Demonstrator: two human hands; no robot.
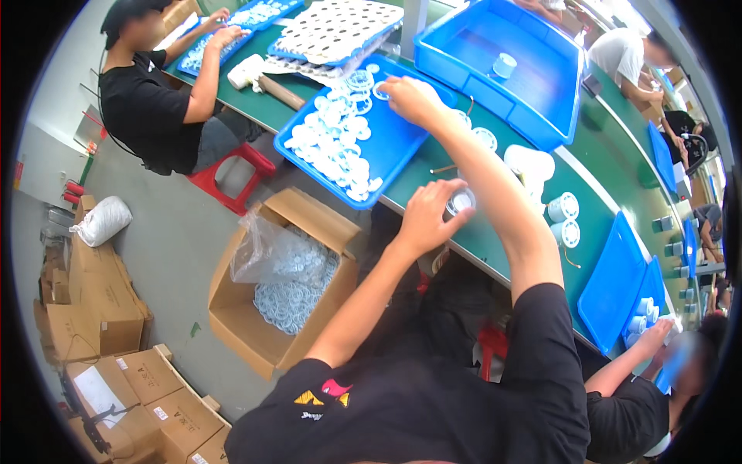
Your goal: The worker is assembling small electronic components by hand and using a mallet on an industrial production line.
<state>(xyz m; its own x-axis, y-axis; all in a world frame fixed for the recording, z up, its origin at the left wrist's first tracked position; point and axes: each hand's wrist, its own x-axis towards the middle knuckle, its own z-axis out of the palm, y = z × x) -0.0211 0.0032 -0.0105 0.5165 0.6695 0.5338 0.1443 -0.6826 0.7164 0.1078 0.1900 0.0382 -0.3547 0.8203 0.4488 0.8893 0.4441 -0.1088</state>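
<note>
My left hand (427,213) is curled around a round whitish plastic part (461,203) at the near edge of the green table. Farther off, my right hand (413,100) reaches over a blue tray (396,158), its fingertips closed on a pale plastic ring (380,91). Small white plastic pieces (328,147) lie heaped along the tray's left side, with several clear rings at its far end. Past my right forearm stand white cylindrical parts (563,207), some with a short lead. A white mallet head (529,165) rests close to that forearm.
A deep blue bin (495,93) holds one small part. Left of the tray lies a wooden-handled mallet (267,81), below stacked white trays (336,31). On the floor, an open carton (224,309) contains pale rings. Co-workers sit at left (158,108) and lower right (630,402).
</note>
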